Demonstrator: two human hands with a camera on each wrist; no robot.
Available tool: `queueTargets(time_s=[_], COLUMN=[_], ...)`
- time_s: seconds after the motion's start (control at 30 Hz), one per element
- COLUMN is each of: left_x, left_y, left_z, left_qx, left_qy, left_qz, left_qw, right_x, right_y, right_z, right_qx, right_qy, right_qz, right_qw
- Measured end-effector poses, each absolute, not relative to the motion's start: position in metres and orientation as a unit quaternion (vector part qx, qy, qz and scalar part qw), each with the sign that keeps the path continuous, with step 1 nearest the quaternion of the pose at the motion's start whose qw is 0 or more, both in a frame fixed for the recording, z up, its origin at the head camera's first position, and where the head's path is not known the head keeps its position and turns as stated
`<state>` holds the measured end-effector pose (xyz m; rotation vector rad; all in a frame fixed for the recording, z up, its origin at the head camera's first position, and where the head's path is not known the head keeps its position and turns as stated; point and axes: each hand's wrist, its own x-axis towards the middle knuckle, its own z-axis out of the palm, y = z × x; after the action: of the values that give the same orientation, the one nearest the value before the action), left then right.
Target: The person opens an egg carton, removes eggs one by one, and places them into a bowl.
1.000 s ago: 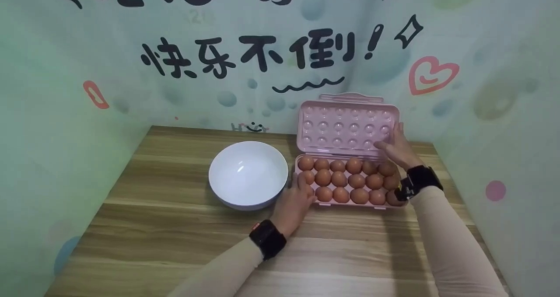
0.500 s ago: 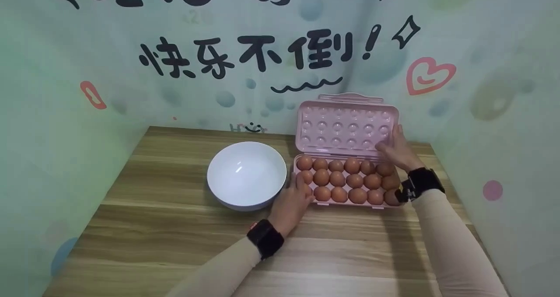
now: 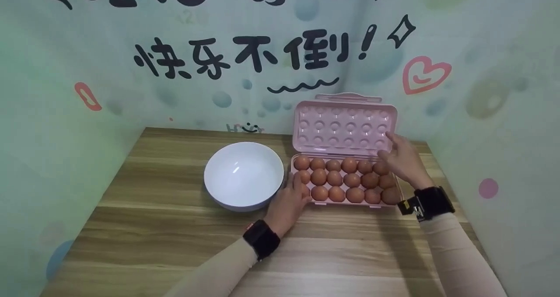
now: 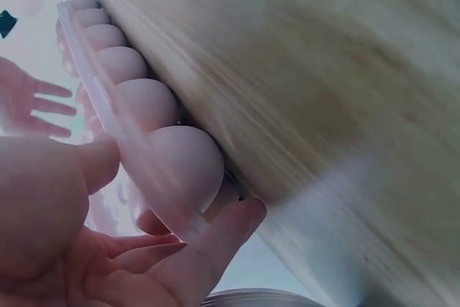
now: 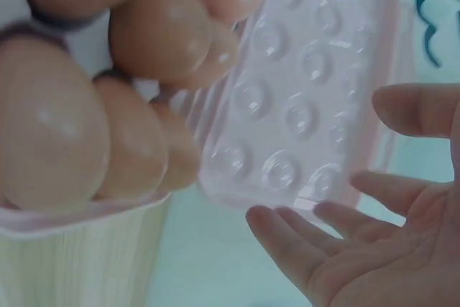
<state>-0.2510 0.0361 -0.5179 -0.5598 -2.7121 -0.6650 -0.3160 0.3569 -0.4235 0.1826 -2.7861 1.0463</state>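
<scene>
A pink plastic egg box (image 3: 341,204) lies on the wooden table with its lid (image 3: 343,122) raised at the back. Rows of brown eggs (image 3: 334,177) fill the tray. My left hand (image 3: 285,207) grips the box's front left corner; in the left wrist view its thumb and a finger (image 4: 230,228) lie on either side of the tray's end. My right hand (image 3: 407,161), fingers spread, is by the lid's right edge and holds nothing. In the right wrist view, the fingertips (image 5: 262,221) appear close to the lid; whether they touch it I cannot tell.
Just left of the egg box stands a white bowl (image 3: 243,174), close to my left hand. The wooden table (image 3: 148,227) meets a printed cloth wall (image 3: 197,100) at the back, and the raised lid stands near that wall.
My right hand has come off the lid's right edge, shifting slightly right and toward me with fingers spreading. The left hand keeps its grip. The whole view has drifted slightly.
</scene>
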Motion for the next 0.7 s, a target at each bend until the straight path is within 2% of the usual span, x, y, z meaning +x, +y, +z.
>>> queueTargets(time_s=[0.27, 0.4, 0.5, 0.7], left_x=[-0.251, -0.252, -0.252, -0.24], left_y=[0.045, 0.046, 0.043, 0.023], left_z=[-0.523, -0.524, -0.521, -0.495], left_qx=[-0.173, -0.169, -0.176, -0.255], left_qy=[-0.946, -0.946, -0.946, -0.924], left_qz=[-0.151, -0.133, -0.162, -0.259], left_qw=[0.229, 0.241, 0.219, 0.118], right_x=[-0.282, -0.27, -0.261, -0.247], right_y=[0.332, 0.319, 0.31, 0.297], right_z=[-0.431, -0.441, -0.448, -0.454], right_qx=[0.112, 0.14, 0.176, 0.249], right_qy=[-0.908, -0.901, -0.897, -0.902], right_qz=[0.398, 0.403, 0.393, 0.305], right_qw=[0.066, 0.078, 0.097, 0.178])
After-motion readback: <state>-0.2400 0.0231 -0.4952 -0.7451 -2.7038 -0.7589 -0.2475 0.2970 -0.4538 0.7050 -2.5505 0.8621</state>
